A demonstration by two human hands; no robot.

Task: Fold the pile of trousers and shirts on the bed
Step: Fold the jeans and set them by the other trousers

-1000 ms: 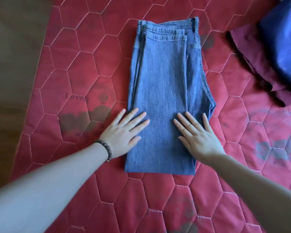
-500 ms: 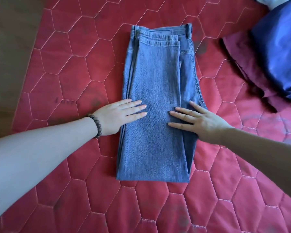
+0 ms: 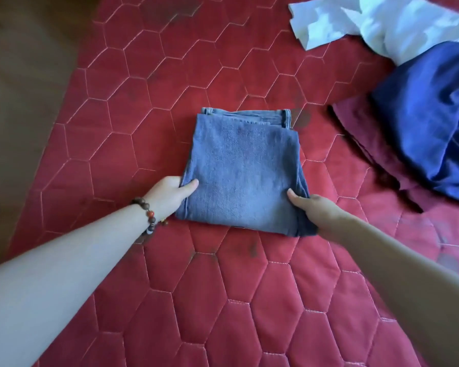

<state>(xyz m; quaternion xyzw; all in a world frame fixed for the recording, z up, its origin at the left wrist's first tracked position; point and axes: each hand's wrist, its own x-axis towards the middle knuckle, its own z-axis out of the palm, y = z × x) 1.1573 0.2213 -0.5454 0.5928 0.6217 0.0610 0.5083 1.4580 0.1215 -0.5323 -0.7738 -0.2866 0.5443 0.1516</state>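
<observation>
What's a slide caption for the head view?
Both hands, left and right, grip folded jeans on red quilt.

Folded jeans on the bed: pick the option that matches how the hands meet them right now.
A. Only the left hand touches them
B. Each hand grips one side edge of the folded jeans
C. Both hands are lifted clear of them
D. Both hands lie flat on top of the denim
B: the left hand grips the left edge of the folded jeans and the right hand grips the right edge, thumbs on top.
</observation>
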